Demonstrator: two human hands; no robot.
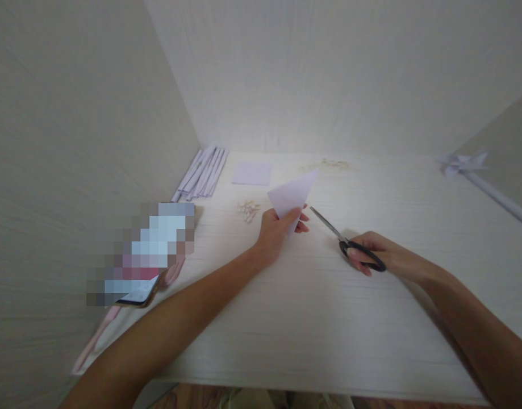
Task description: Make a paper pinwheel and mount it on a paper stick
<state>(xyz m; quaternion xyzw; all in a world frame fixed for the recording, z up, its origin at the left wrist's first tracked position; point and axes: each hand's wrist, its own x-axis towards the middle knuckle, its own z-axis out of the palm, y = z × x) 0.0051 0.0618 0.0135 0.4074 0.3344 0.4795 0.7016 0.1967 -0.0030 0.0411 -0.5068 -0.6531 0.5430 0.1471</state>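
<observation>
Black-handled scissors (348, 241); pale lilac, perhaps white, paper (292, 196).

On the table (286, 318), the left hand (274, 230) sits near the middle, holding a folded paper (292, 196) up above the surface. Just right of that paper lie the scissors (346, 241), handles in the right hand (382, 258). Behind the paper rests a flat sheet (251, 172); left of the sheet, paper strips (201, 173) lie against the wall. Small clips (247, 210) sit left of the paper. A phone (137, 292) lies far left of it.
</observation>
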